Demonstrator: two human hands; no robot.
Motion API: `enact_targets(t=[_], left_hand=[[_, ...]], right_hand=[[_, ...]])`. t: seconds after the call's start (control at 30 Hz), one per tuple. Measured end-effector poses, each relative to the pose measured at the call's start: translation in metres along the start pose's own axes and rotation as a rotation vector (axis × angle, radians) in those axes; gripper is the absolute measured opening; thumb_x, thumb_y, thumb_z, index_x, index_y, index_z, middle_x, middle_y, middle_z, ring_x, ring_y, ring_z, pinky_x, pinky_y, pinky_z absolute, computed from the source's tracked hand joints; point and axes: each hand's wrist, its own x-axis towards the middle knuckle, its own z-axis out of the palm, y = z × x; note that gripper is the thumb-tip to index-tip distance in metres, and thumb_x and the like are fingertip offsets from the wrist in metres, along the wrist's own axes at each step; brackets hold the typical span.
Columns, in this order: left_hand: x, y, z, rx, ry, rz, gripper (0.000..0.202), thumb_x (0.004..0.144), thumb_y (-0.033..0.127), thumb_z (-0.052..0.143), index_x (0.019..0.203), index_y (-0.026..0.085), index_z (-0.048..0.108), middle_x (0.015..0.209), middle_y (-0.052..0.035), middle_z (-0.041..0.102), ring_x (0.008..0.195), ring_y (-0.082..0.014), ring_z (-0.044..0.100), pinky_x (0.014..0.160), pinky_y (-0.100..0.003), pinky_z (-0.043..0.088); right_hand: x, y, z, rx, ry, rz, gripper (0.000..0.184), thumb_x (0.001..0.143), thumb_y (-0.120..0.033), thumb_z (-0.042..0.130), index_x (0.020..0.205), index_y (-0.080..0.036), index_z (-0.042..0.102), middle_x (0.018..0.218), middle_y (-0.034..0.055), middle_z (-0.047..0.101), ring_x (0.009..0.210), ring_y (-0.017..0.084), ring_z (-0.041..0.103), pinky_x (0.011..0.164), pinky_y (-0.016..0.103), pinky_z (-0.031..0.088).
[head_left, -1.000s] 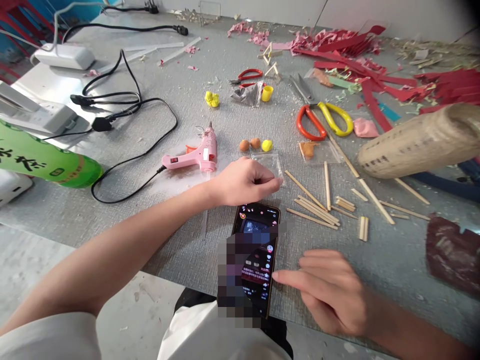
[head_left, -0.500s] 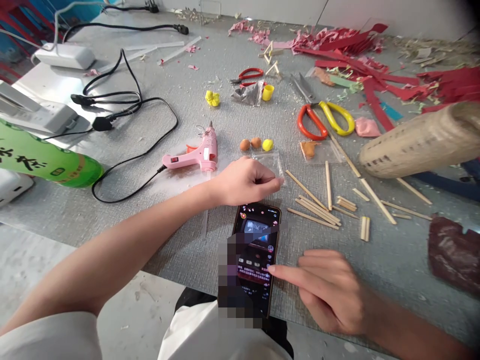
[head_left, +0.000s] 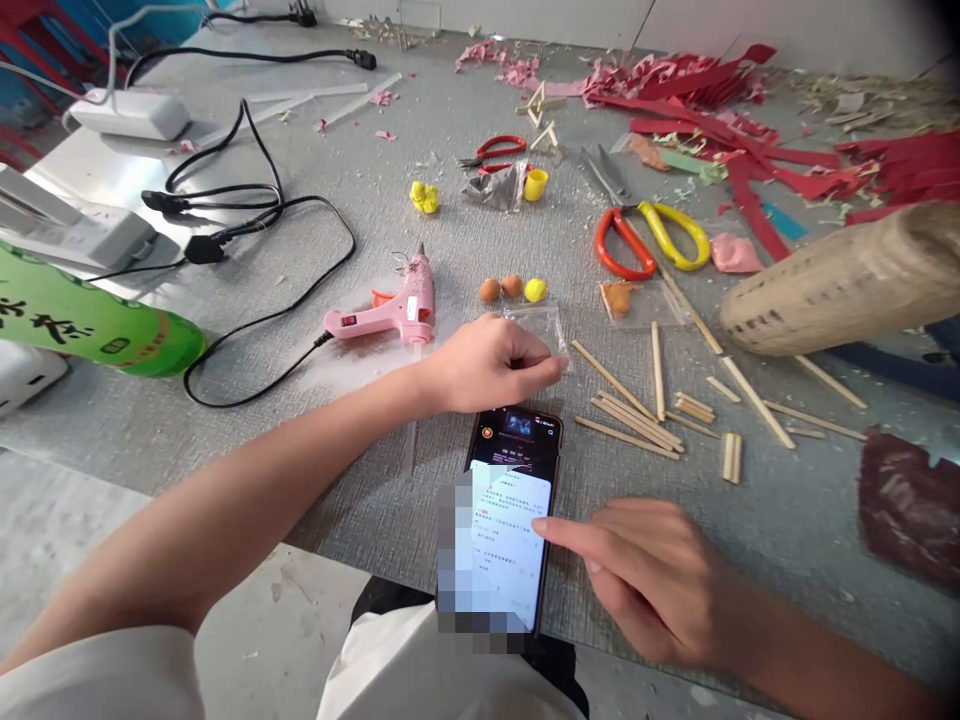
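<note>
A phone (head_left: 504, 520) lies face up at the near edge of the grey table (head_left: 375, 500), showing a white panel. The outstretched forefinger of my right hand (head_left: 645, 580) touches the screen's right side; its other fingers are loosely curled and hold nothing. My left hand (head_left: 491, 362) rests just beyond the phone's top with its fingers curled in, pinching something small that I cannot make out, next to a clear plastic bag (head_left: 541, 325). Several thin wooden sticks (head_left: 637, 420) lie to the right of the phone.
A pink glue gun (head_left: 394, 305) with a black cord lies left of my left hand. Small clay balls (head_left: 511, 288), red and yellow scissors (head_left: 649, 240), red snips (head_left: 495, 152), red paper scraps (head_left: 750, 140), a bamboo tube (head_left: 832, 285) and a green bottle (head_left: 90, 320) lie around.
My right forefinger slid left onto the phone screen. The screen went from a dark video to a white text panel. My left hand stayed still.
</note>
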Motion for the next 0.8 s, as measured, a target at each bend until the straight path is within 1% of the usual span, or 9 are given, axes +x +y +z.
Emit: enact_targets(t=[0.17,0.33,0.5,0.57,0.6,0.67,0.7,0.73,0.8], left_hand=[[0.0,0.0013,-0.0011,-0.001,-0.016,-0.002,0.048,0.096,0.035,0.046,0.057,0.019,0.023,0.057,0.0053,0.022,0.056,-0.0066,0.019,0.057,-0.029,0.019],[-0.0001,0.0016,-0.0004,0.011,-0.013,-0.011,0.048,0.096,0.034,0.047,0.057,0.019,0.023,0.057,0.0057,0.022,0.056,-0.0066,0.018,0.057,-0.029,0.019],[-0.0003,0.0006,0.0,0.014,-0.009,-0.002,0.048,0.096,0.033,0.047,0.058,0.019,0.023,0.058,0.0057,0.021,0.056,-0.0063,0.019,0.056,-0.029,0.018],[-0.0004,0.0003,-0.0001,0.019,-0.007,0.003,0.048,0.097,0.032,0.047,0.058,0.019,0.023,0.057,0.0057,0.021,0.056,-0.0063,0.019,0.057,-0.029,0.019],[-0.0004,0.0003,-0.0002,0.022,-0.01,0.007,0.048,0.097,0.032,0.047,0.058,0.019,0.023,0.057,0.0057,0.021,0.056,-0.0063,0.019,0.057,-0.03,0.019],[-0.0004,0.0003,-0.0004,0.024,-0.014,0.013,0.048,0.097,0.031,0.047,0.058,0.018,0.023,0.057,0.0056,0.021,0.056,-0.0063,0.019,0.057,-0.03,0.019],[-0.0003,0.0002,-0.0005,0.024,-0.014,0.015,0.048,0.097,0.032,0.047,0.058,0.018,0.023,0.057,0.0056,0.021,0.056,-0.0064,0.019,0.057,-0.03,0.019],[-0.0003,0.0002,-0.0005,0.025,-0.012,0.016,0.048,0.097,0.032,0.047,0.058,0.018,0.023,0.057,0.0055,0.021,0.056,-0.0064,0.019,0.057,-0.03,0.019],[-0.0002,0.0,-0.0005,0.029,-0.01,0.022,0.048,0.097,0.032,0.047,0.058,0.018,0.024,0.057,0.0055,0.022,0.055,-0.0065,0.02,0.057,-0.03,0.019]], right_hand=[[0.0003,-0.0002,-0.0002,-0.004,-0.009,0.001,0.038,0.094,-0.005,0.04,0.127,-0.01,0.059,0.063,-0.0059,0.049,0.053,0.011,0.042,0.052,0.03,0.032],[-0.0004,-0.0002,0.0005,0.003,-0.02,0.009,0.039,0.095,-0.006,0.041,0.13,-0.011,0.058,0.065,-0.0057,0.05,0.055,0.011,0.045,0.054,0.03,0.035],[0.0005,0.0,-0.0002,0.02,0.034,-0.006,0.041,0.093,-0.004,0.043,0.131,-0.01,0.058,0.066,-0.0041,0.047,0.059,0.012,0.04,0.055,0.029,0.032],[0.0012,0.0001,-0.0013,0.001,0.067,-0.034,0.042,0.091,-0.003,0.045,0.131,-0.008,0.058,0.07,-0.0014,0.05,0.065,0.014,0.042,0.059,0.03,0.036],[0.0014,-0.0001,-0.002,-0.019,0.073,-0.048,0.043,0.091,-0.004,0.046,0.131,-0.009,0.059,0.077,0.0017,0.054,0.071,0.015,0.046,0.065,0.031,0.04],[0.0013,-0.0009,-0.003,-0.075,0.068,-0.055,0.042,0.092,-0.008,0.048,0.131,-0.013,0.062,0.104,0.0094,0.061,0.094,0.02,0.053,0.086,0.036,0.046],[0.0012,-0.0015,-0.0033,-0.101,0.058,-0.045,0.041,0.093,-0.01,0.048,0.13,-0.017,0.065,0.121,0.0116,0.059,0.109,0.023,0.052,0.096,0.04,0.044],[0.001,-0.0022,-0.0033,-0.125,0.046,-0.03,0.04,0.095,-0.013,0.048,0.129,-0.022,0.067,0.134,0.0117,0.054,0.121,0.026,0.049,0.104,0.042,0.04],[0.0009,-0.0033,-0.0023,-0.149,0.021,-0.032,0.039,0.098,-0.02,0.046,0.129,-0.028,0.068,0.15,0.0099,0.044,0.135,0.028,0.04,0.112,0.043,0.033]])
